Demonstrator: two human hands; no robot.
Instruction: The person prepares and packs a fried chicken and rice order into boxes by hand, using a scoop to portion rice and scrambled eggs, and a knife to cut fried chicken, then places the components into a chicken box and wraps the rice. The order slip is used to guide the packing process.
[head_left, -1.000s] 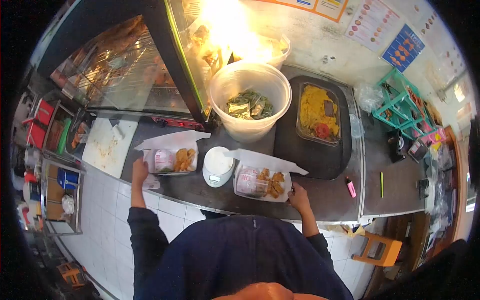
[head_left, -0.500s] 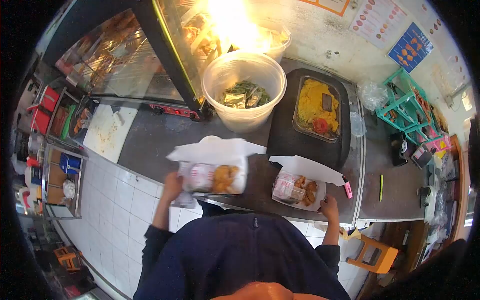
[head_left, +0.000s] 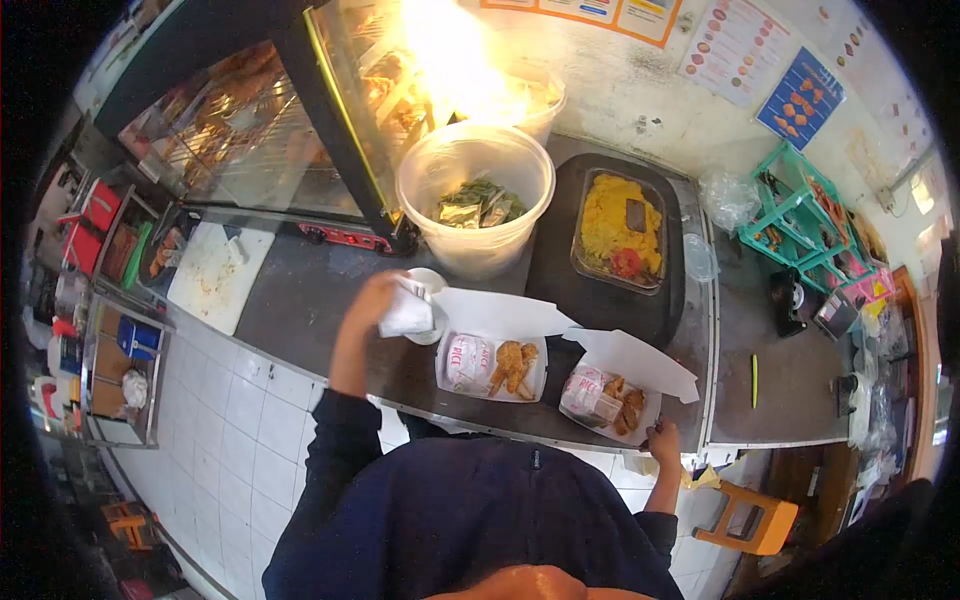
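Observation:
My left hand (head_left: 374, 303) grips a small white packet (head_left: 407, 313) above the counter. Behind it is a white round tub (head_left: 430, 284), partly hidden. To the right sits an open white food box (head_left: 543, 385) holding a rice packet (head_left: 467, 362) in printed wrap and fried chicken (head_left: 513, 368). Beside it lies a second open food box (head_left: 628, 350), with another wrapped rice packet (head_left: 582, 388), a small clear-looking packet and fried chicken (head_left: 629, 411). My right hand (head_left: 662, 440) has its fingers closed at that box's near right corner.
A big clear bucket (head_left: 475, 235) with leafy wraps stands behind the boxes. Right of it is a black container (head_left: 560, 230) with yellow food under its lid window. A glass display cabinet (head_left: 250, 130), a cutting board (head_left: 215, 275), a green rack (head_left: 790, 200) and a yellow-green marker (head_left: 755, 380) are around.
My left hand has left the left box and moved up, now with a white packet. The left box has shifted right against the other box, whose lid flap now covers the pink highlighter's spot.

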